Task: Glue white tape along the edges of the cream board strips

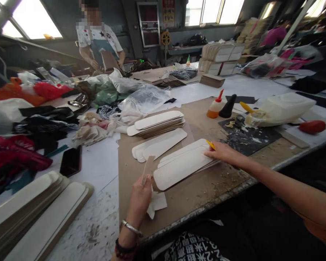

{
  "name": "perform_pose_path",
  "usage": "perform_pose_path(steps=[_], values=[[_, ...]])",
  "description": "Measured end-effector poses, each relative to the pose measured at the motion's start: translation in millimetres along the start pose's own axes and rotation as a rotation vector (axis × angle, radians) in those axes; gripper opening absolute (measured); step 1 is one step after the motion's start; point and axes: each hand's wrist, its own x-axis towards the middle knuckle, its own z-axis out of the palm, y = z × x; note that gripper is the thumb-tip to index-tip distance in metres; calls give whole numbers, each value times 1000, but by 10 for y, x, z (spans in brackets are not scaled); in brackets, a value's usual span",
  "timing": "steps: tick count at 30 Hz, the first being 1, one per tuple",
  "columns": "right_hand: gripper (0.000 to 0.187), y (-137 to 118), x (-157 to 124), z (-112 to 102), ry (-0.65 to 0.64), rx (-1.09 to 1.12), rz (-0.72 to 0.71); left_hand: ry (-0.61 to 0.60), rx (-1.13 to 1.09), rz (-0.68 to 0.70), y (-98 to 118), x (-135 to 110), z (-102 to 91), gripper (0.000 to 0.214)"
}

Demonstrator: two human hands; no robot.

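1. My left hand (139, 197) is closed on a brown strip (148, 168), which stands upright just off the near end of the fanned pale boards (179, 166).
2. My right hand (223, 151) rests on the boards' far end, fingers curled round a yellow tool (210, 144).
3. Another stack of boards (159, 123) lies beyond them, with a glue bottle (215, 107) to its right.
4. There's a phone (70, 161) on my left.

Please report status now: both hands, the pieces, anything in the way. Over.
Left hand grips narrow tan strip, upright. Right hand holds yellow tool, rests on white oblong pieces. Orange bottle stands behind, apart.
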Motion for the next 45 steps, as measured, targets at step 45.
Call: perform_pose_path(steps=[45], values=[[18, 113, 79, 21, -68, 64, -144, -117, -156, -216, 74, 64, 190, 49]])
